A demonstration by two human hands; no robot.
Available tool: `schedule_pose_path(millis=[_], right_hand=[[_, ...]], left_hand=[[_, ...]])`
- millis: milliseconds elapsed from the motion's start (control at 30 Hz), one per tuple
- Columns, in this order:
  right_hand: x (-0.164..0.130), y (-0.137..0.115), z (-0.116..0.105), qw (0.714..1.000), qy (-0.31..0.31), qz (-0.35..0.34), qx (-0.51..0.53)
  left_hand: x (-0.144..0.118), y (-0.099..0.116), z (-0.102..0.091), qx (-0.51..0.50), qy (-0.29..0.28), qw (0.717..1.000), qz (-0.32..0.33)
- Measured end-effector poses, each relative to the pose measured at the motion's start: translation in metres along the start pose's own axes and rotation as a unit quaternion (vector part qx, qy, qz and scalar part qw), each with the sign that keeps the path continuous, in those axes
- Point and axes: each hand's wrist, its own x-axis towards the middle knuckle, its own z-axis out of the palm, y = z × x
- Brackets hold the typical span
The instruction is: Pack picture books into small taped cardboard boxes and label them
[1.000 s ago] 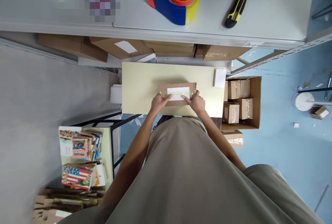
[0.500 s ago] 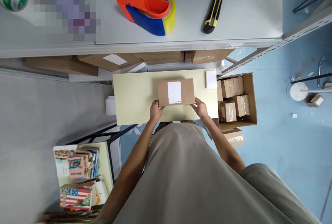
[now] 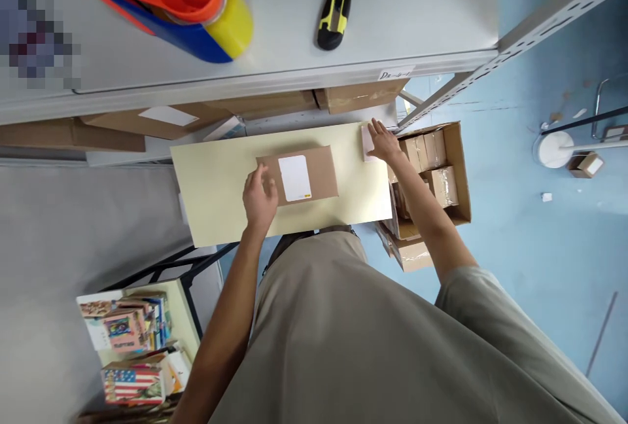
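Observation:
A closed brown cardboard box (image 3: pixel 321 175) with a white label (image 3: pixel 295 178) on top lies on the pale yellow table (image 3: pixel 216 188). My left hand (image 3: pixel 260 198) is at the box's left end, its fingers loosely bent and apart, not gripping it. At the table's far right corner my right hand (image 3: pixel 384 141) reaches over a small white pad or stack of paper (image 3: pixel 367 144), fingers spread and partly covering it. Whether those fingers press on the pad is hard to tell.
On the grey shelf (image 3: pixel 417 12) above are a tape dispenser (image 3: pixel 196 25) with yellow tape and a utility knife (image 3: pixel 337 2). A large open carton (image 3: pixel 464 175) holding several small boxes stands right of the table. Books (image 3: pixel 135 381) lie at lower left.
My right hand has let go of the box and moved up and right to the white pad. My left hand has risen to the box's left end. The view has shifted right.

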Motion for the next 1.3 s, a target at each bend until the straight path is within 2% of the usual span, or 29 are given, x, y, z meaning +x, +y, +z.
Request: schedule_pose_path(millis=[100, 233, 300, 500, 700, 767, 833, 933, 1033, 1167, 1300], right_hand=[[0.025, 0.015, -0.002, 0.999, -0.042, -0.023, -0.021], [0.026, 0.018, -0.002, 0.996, -0.070, -0.026, -0.045], [0.015, 0.015, -0.003, 0.997, -0.052, -0.033, -0.053], [-0.029, 0.000, -0.012, 0.994, 0.084, -0.050, -0.045], [-0.041, -0.005, -0.021, 0.994, 0.107, -0.037, 0.002], [-0.039, -0.006, -0.017, 0.995, 0.085, -0.043, 0.034], [-0.036, -0.005, -0.009, 0.997, 0.028, -0.061, 0.046], [-0.033, 0.002, 0.004, 0.995, -0.058, -0.075, 0.011], [-0.031, 0.010, 0.008, 0.994, -0.081, -0.076, -0.007], [-0.029, 0.009, -0.004, 0.992, -0.096, -0.080, -0.013], [-0.033, -0.008, -0.027, 0.982, -0.139, -0.077, -0.104]], left_hand=[[0.002, 0.035, 0.014, -0.009, -0.040, 0.999, 0.028], [-0.006, 0.065, 0.032, -0.026, -0.075, 0.996, 0.051], [-0.011, 0.074, 0.040, -0.030, -0.086, 0.994, 0.052], [-0.010, 0.092, 0.053, -0.021, -0.110, 0.992, 0.060], [-0.002, 0.115, 0.064, -0.021, -0.144, 0.986, 0.075], [-0.001, 0.122, 0.067, -0.024, -0.157, 0.984, 0.084], [-0.002, 0.126, 0.070, -0.026, -0.166, 0.981, 0.091], [-0.004, 0.129, 0.073, -0.027, -0.184, 0.978, 0.091], [-0.007, 0.130, 0.075, -0.028, -0.199, 0.976, 0.088], [-0.006, 0.132, 0.079, -0.032, -0.220, 0.970, 0.098], [0.000, 0.139, 0.084, -0.029, -0.241, 0.963, 0.120]])
